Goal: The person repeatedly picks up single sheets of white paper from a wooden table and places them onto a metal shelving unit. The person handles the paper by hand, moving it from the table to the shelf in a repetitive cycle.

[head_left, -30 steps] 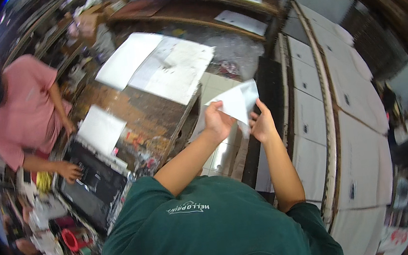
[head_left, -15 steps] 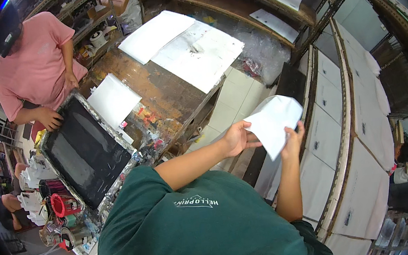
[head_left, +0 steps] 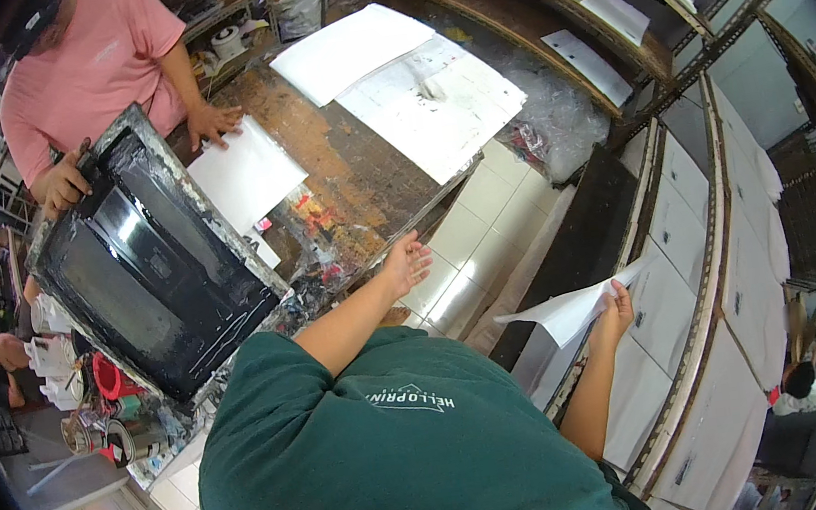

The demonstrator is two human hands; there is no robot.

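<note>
My right hand [head_left: 613,314] pinches one edge of a white paper sheet [head_left: 566,314], which bends and hangs out over the long rack at my right. My left hand [head_left: 407,265] is empty, fingers apart, near the front edge of the worktable [head_left: 359,175]. Left of me a co-worker in a pink shirt [head_left: 108,47] grips the rim of an ink-blackened screen printing frame [head_left: 151,254], which is tilted up. The co-worker's other hand [head_left: 212,124] presses on white paper [head_left: 248,175] lying on the table beside the frame.
Larger white sheets [head_left: 355,51] lie across the table's far side. A rack [head_left: 670,215] holding rows of white sheets curves along my right. Shelves [head_left: 500,3] with more sheets stand behind the table. Ink cans and a red tub [head_left: 112,377] crowd the left.
My left hand has let go of the sheet and moved left toward the table. My right hand has carried the sheet slightly right. The co-worker has raised the frame and put a hand on the paper.
</note>
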